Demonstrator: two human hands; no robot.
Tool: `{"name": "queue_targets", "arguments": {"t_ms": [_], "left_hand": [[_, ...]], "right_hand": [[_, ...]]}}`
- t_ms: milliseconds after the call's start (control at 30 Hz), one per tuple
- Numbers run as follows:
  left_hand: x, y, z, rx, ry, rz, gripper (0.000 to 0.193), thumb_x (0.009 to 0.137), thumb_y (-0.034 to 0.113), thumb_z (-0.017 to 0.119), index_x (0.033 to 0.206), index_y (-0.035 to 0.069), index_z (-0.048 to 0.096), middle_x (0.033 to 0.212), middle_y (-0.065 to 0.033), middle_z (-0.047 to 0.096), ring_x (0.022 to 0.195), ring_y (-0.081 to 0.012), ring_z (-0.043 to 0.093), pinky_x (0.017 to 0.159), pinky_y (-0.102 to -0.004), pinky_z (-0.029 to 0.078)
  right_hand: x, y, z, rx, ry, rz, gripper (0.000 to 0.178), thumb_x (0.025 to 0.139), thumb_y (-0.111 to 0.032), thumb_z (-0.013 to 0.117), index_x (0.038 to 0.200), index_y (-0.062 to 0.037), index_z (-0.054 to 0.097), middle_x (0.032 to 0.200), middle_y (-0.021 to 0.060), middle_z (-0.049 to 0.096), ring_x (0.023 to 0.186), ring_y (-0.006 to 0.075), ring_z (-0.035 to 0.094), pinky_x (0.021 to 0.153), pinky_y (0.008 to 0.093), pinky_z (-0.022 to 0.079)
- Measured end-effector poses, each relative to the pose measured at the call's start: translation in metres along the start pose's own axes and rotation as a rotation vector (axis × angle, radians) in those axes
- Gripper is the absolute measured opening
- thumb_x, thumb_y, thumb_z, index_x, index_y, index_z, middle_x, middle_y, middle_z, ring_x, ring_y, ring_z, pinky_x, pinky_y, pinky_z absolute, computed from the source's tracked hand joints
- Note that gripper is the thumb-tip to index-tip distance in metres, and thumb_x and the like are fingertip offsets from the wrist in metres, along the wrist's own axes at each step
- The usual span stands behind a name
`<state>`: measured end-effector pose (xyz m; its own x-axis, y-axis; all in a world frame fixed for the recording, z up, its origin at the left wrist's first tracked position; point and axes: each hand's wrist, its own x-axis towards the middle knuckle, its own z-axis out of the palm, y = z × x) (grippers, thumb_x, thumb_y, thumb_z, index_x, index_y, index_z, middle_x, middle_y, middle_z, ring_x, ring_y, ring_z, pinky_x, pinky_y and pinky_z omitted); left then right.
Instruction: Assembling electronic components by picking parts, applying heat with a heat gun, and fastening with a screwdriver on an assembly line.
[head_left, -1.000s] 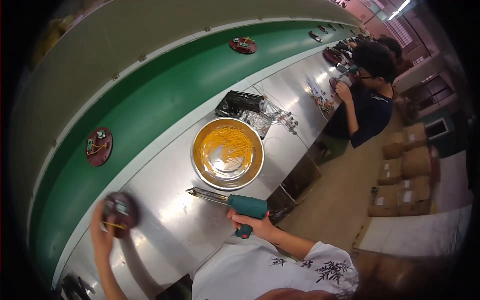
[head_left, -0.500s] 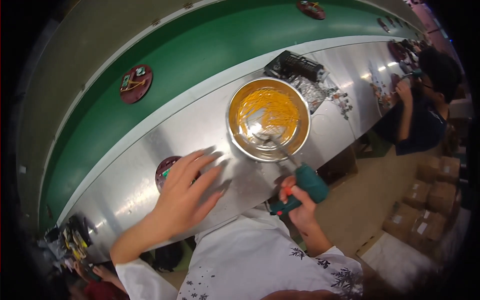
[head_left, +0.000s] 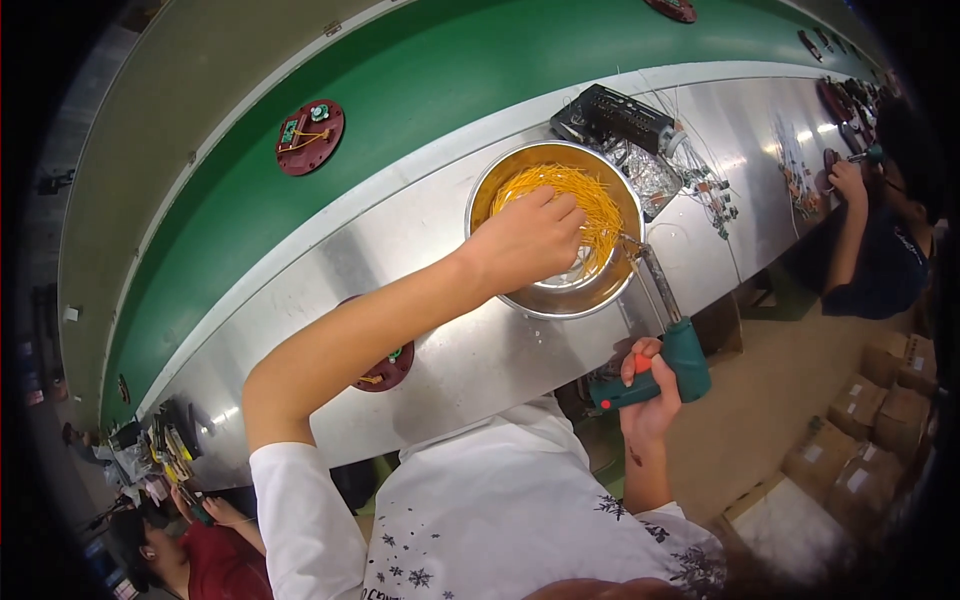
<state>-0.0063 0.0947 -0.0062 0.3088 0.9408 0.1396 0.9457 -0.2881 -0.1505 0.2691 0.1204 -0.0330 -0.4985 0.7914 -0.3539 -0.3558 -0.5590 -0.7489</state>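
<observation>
A round steel bowl (head_left: 478, 206) stands on the metal bench, with many thin yellow wires (head_left: 597, 205) lying loose inside it. My left hand (head_left: 530, 238) is down in the bowl over these wires, its fingers curled together and their tips hidden beneath it. Wrapped round the handle of a teal soldering gun (head_left: 684, 362) with a red trigger is my right hand (head_left: 652, 388), just right of the bowl. The gun's metal barrel points up to the bowl's right rim. Under my left forearm, partly covered, lies a dark red round disc (head_left: 392, 372) with a small green board on it.
Behind the bowl sit a black slotted case (head_left: 622, 118) and a clear plastic bag (head_left: 648, 172). Small wired parts (head_left: 712, 200) lie to their right. Another red disc (head_left: 310, 138) rests on the green surface. Co-workers sit at far right (head_left: 875, 250) and lower left (head_left: 200, 550). Cardboard boxes (head_left: 850, 400) stand on the floor.
My left hand has gone from above the bench, fingers spread, into the bowl and curled. The soldering gun has moved right, its tip leaving the inside of the bowl for the right rim.
</observation>
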Motion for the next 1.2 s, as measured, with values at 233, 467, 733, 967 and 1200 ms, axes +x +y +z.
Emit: {"name": "queue_targets", "arguments": {"t_ms": [233,467,733,967,1200], "left_hand": [[-0.017,0.003,-0.005,-0.328,0.138,-0.257,0.005,0.078,0.007,0.063,0.081,0.004,0.063,0.096,-0.0065,0.061,0.094,-0.0244,0.056,0.084,-0.0347,0.043],[-0.040,0.022,-0.030,-0.728,0.349,-0.531,0.009,0.080,0.005,0.067,0.086,0.002,0.062,0.088,-0.0100,0.062,0.089,-0.0306,0.058,0.077,-0.0402,0.046],[-0.115,0.095,-0.095,-0.811,0.254,-0.639,0.013,0.079,0.002,0.071,0.090,0.002,0.064,0.069,-0.0090,0.059,0.061,-0.0277,0.058,0.056,-0.0384,0.045],[-0.164,0.145,-0.078,-0.892,0.357,-0.900,0.013,0.078,0.005,0.070,0.089,0.001,0.064,0.074,-0.0080,0.060,0.064,-0.0253,0.059,0.060,-0.0373,0.046],[-0.187,0.168,-0.059,-0.911,0.608,-0.994,0.014,0.076,0.001,0.072,0.089,0.001,0.066,0.076,-0.0086,0.065,0.066,-0.0247,0.062,0.060,-0.0351,0.048]], "right_hand": [[0.005,-0.001,0.002,-0.001,-0.030,0.014,0.017,0.089,-0.015,0.054,0.098,0.0003,0.052,0.098,0.0135,0.054,0.070,0.0175,0.052,0.064,0.0270,0.043],[-0.005,-0.001,0.004,-0.035,-0.042,0.000,0.018,0.088,-0.015,0.055,0.098,-0.0008,0.051,0.098,0.0127,0.053,0.069,0.0174,0.051,0.063,0.0270,0.043],[-0.026,0.012,0.052,-0.241,-0.325,0.159,0.024,0.081,0.006,0.062,0.103,-0.0014,0.054,0.105,0.0114,0.056,0.079,0.0158,0.058,0.071,0.0297,0.049],[-0.027,0.049,0.099,-0.373,-0.504,0.362,0.037,0.076,0.011,0.065,0.109,-0.0024,0.053,0.109,0.0115,0.054,0.091,0.0198,0.060,0.081,0.0325,0.050],[-0.037,0.068,0.116,-0.488,-0.523,0.334,0.039,0.075,0.014,0.063,0.109,-0.0018,0.052,0.107,0.0116,0.053,0.091,0.0193,0.059,0.081,0.0322,0.050]]}}
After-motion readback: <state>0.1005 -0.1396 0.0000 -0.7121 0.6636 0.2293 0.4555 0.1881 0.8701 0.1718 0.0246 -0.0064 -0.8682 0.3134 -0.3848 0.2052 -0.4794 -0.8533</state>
